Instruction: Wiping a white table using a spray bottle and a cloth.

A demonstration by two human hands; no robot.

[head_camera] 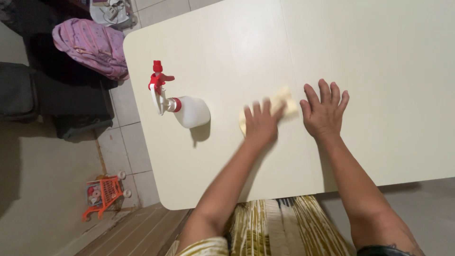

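My left hand (pixel 260 124) presses down on a pale yellow cloth (pixel 286 103) on the cream table (pixel 379 61); hand and cloth are blurred by motion. Just to the right, my right hand (pixel 324 111) lies flat on the tabletop with fingers spread, touching the cloth's right edge and holding nothing. A white spray bottle (pixel 189 111) with a red nozzle stands upright on the table, left of my left hand.
The table's left and near edges are rounded. On the tiled floor to the left lie a pink backpack (pixel 90 45), dark bags (pixel 28 90) and a small orange toy cart (pixel 104 192). A striped yellow fabric (pixel 279 227) is under the table's near edge.
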